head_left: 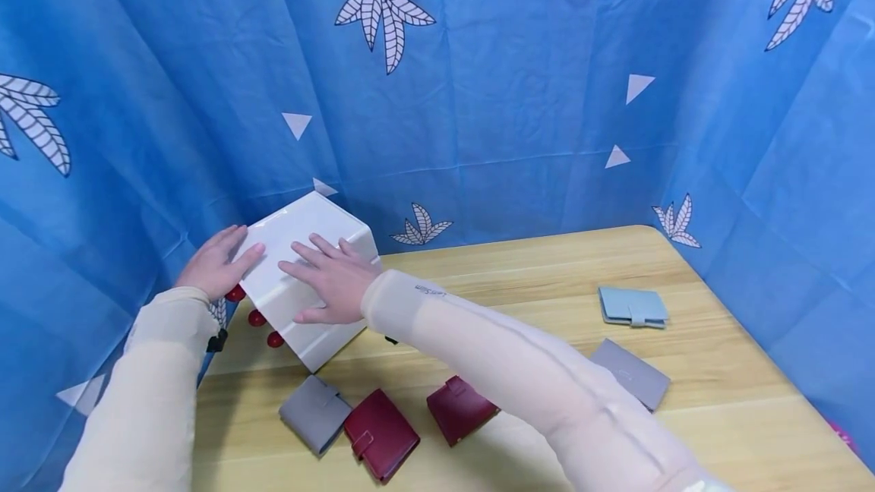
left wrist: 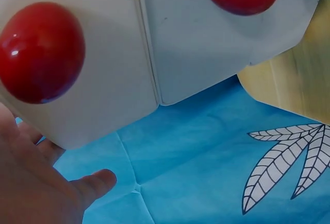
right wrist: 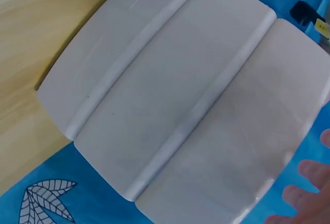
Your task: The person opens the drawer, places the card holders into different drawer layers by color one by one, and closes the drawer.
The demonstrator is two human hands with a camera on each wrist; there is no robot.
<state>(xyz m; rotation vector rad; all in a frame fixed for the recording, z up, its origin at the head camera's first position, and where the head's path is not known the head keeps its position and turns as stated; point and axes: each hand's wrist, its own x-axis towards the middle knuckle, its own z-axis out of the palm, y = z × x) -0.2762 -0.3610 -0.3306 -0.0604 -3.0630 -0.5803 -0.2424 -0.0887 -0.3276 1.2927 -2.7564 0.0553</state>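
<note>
A white box-like cabinet (head_left: 307,302) with red round knobs (left wrist: 42,52) on its front stands at the table's back left, turned at an angle. My left hand (head_left: 215,260) is at its left top edge, thumb stretched out and fingers extended. My right hand (head_left: 331,279) overlaps the top and right side in the head view, its fingers spread. The right wrist view shows the cabinet's side (right wrist: 170,90) in three ridged sections, with fingertips (right wrist: 296,195) beside it at the lower right. Neither hand grips anything.
Along the table front lie a grey wallet (head_left: 316,414) and two dark red wallets, one (head_left: 381,435) beside the grey one, another (head_left: 461,408) partly under my right forearm. A second grey wallet (head_left: 636,374) and a light blue wallet (head_left: 632,306) lie rightward. A blue patterned curtain (head_left: 519,97) surrounds the table.
</note>
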